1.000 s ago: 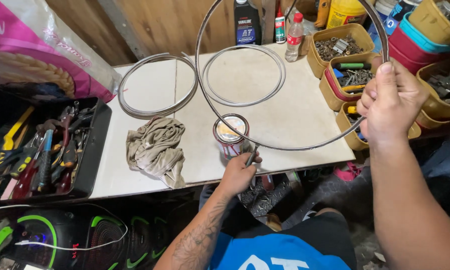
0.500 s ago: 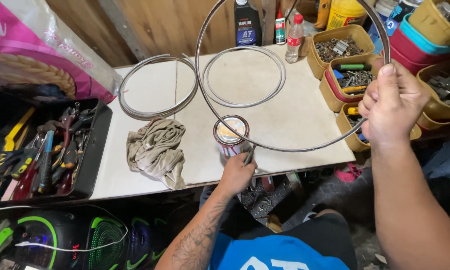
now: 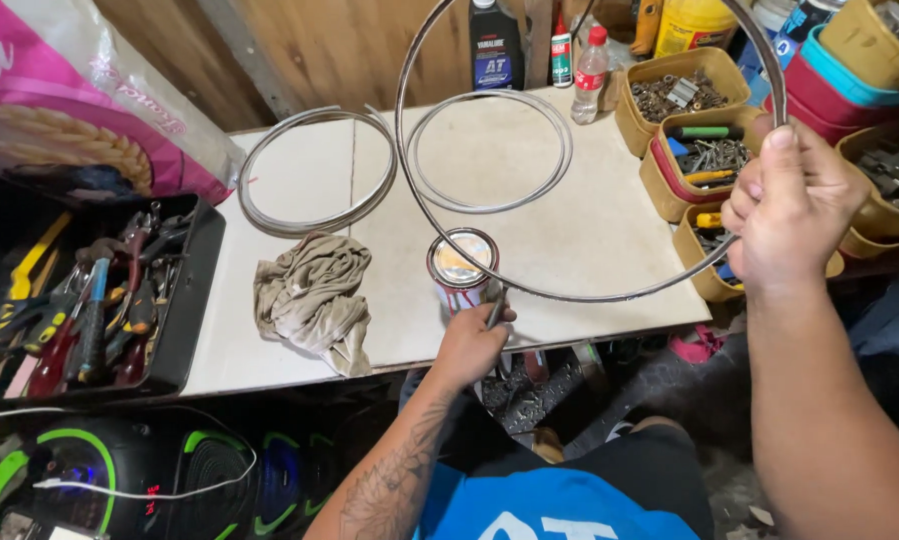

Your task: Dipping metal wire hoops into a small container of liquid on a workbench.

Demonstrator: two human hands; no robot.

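The worktop (image 3: 609, 230) is white and carries 2 more metal rings (image 3: 314, 170), a rag (image 3: 309, 290) and a can (image 3: 461, 265). The biggest thing in hand is the ring (image 3: 569, 296), a thin metal hoop held up in the air over the can. It looks light but springy, and smooth, so it may turn or slip in a loose grip. The right hand (image 3: 791, 205) is closed around its right side, thumb on top; that is a good place to hold. The left hand (image 3: 469, 345) is closed on a small tool (image 3: 495, 310), probably a brush, which touches the ring's lower edge beside the can.
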